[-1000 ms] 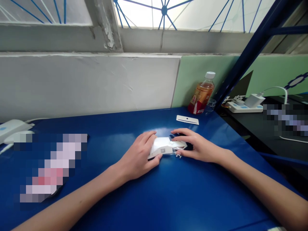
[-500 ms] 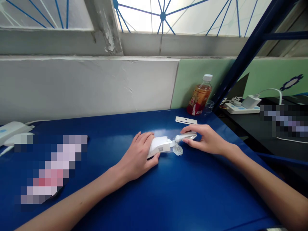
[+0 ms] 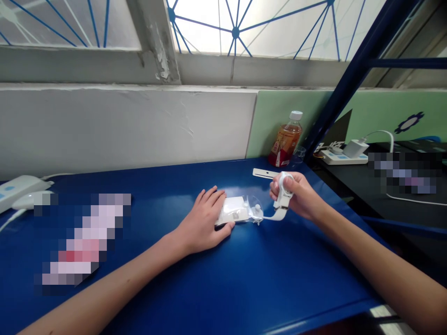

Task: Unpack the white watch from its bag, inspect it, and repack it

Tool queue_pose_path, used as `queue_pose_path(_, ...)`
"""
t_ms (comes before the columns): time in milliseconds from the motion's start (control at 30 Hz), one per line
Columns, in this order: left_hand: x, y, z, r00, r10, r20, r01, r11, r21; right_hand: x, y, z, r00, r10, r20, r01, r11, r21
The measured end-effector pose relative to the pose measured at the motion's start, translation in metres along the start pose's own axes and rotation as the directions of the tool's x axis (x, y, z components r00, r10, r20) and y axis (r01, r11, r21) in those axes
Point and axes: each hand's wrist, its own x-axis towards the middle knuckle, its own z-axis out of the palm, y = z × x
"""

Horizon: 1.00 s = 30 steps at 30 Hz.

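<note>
My left hand lies over the near-left end of a white box, fingers along its far side and thumb along its near side. The box rests on the blue table, with clear plastic crumpled at its right end. To the right, my right hand is closed around a white looped item, raised above the table. A rectangular end shows below the loop, and a thin white strip curves from it to the plastic. I cannot make out exactly what kind of item it is.
A drink bottle with a white cap stands by the wall, near a small white card. White power strips lie at the left and on the dark right-hand desk. A blurred-out object lies on the left. A blue post leans at the right.
My right hand has lifted and turned, and its fingers have closed round the white item, which now shows as a loop with a strip trailing to the plastic. My left hand stays on the box.
</note>
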Motion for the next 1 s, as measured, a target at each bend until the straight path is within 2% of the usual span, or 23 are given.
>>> queue_pose_path(133, 0.001, 0.001, -0.003, 0.999, 0.011, -0.039, -0.013, 0.999, -0.047, 0.005, -0.009, 0.019, 1.0, 0.012, -0.002, -0.012, 0.998, 0.068)
queue_pose_path(233, 0.001, 0.007, -0.01, 0.989, 0.053, -0.139, -0.064, 0.995, -0.079, 0.014, -0.014, 0.038, 0.996, 0.085, 0.014, -0.086, 0.993, 0.076)
queue_pose_path(333, 0.001, 0.018, -0.022, 0.941, 0.156, -0.3, -0.201, 0.972, -0.122, 0.027, -0.017, 0.06, 0.99, 0.114, 0.078, -0.122, 0.986, 0.112)
queue_pose_path(400, 0.001, 0.028, -0.03, 0.908, 0.176, -0.381, -0.261, 0.948, -0.183, 0.036, -0.017, 0.074, 0.985, 0.124, 0.118, -0.141, 0.978, 0.155)
queue_pose_path(433, 0.002, 0.032, -0.033, 0.907, 0.149, -0.393, -0.26, 0.933, -0.247, 0.04, -0.017, 0.079, 0.983, 0.121, 0.138, -0.144, 0.975, 0.169)
queue_pose_path(500, 0.004, 0.039, -0.039, 0.946, 0.073, -0.315, -0.213, 0.875, -0.436, 0.047, -0.015, 0.089, 0.984, 0.092, 0.15, -0.121, 0.972, 0.2)
queue_pose_path(567, 0.007, 0.043, -0.041, 0.982, -0.043, -0.183, -0.099, 0.711, -0.697, 0.053, -0.012, 0.094, 0.987, 0.046, 0.153, -0.086, 0.96, 0.265)
queue_pose_path(633, 0.01, 0.045, -0.04, 0.993, -0.108, -0.035, 0.02, 0.462, -0.887, 0.055, -0.009, 0.096, 0.98, 0.038, 0.195, -0.108, 0.926, 0.363)
queue_pose_path(700, 0.011, 0.046, -0.038, 0.988, -0.131, 0.086, 0.114, 0.224, -0.968, 0.054, -0.006, 0.096, 0.954, 0.075, 0.29, -0.204, 0.871, 0.446)
queue_pose_path(800, 0.012, 0.046, -0.033, 0.966, -0.125, 0.225, 0.222, -0.039, -0.974, 0.05, -0.004, 0.095, 0.894, 0.142, 0.424, -0.357, 0.799, 0.484)
queue_pose_path(900, 0.011, 0.046, -0.03, 0.942, -0.081, 0.326, 0.307, -0.187, -0.933, 0.047, -0.003, 0.093, 0.852, 0.188, 0.488, -0.439, 0.766, 0.471)
queue_pose_path(1000, 0.011, 0.046, -0.03, 0.916, -0.077, 0.393, 0.367, -0.228, -0.902, 0.048, -0.002, 0.09, 0.834, 0.206, 0.513, -0.469, 0.755, 0.459)
